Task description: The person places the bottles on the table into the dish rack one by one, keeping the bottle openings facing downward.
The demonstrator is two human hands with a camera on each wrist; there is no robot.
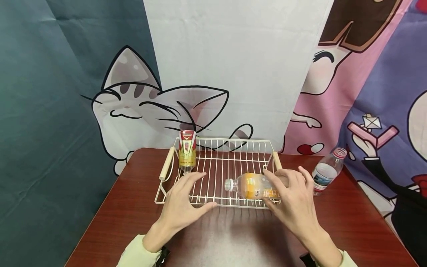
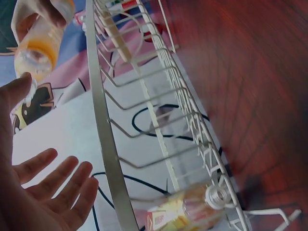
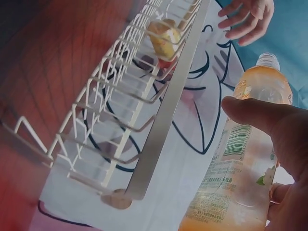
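Closest to us is a pale cream fabric sleeve [image 1: 138,253], then the left hand [image 1: 181,204], fingers spread wide, holding nothing, above the near left part of the white wire rack with wooden handles [image 3: 156,144]. We reckon a careless knock there could jolt the rack. Along the rack's left edge lies a red-and-gold plastic bottle [image 1: 187,148], neck toward the near edge; being round, it might roll. Chinese characters on its label, too small for us to read surely. By the rack's near right corner, the right hand [image 1: 293,200] grips a clear plastic bottle with orange markings [image 1: 251,186] sideways; it's smooth, so a loose grip could drop it. We can spot a barcode plus blurry green print. Toward the red-brown tabletop's [image 1: 110,230] far right corner, a clear plastic bottle with a white-and-blue label [image 1: 328,172] could get elbowed over. Can't read that one.
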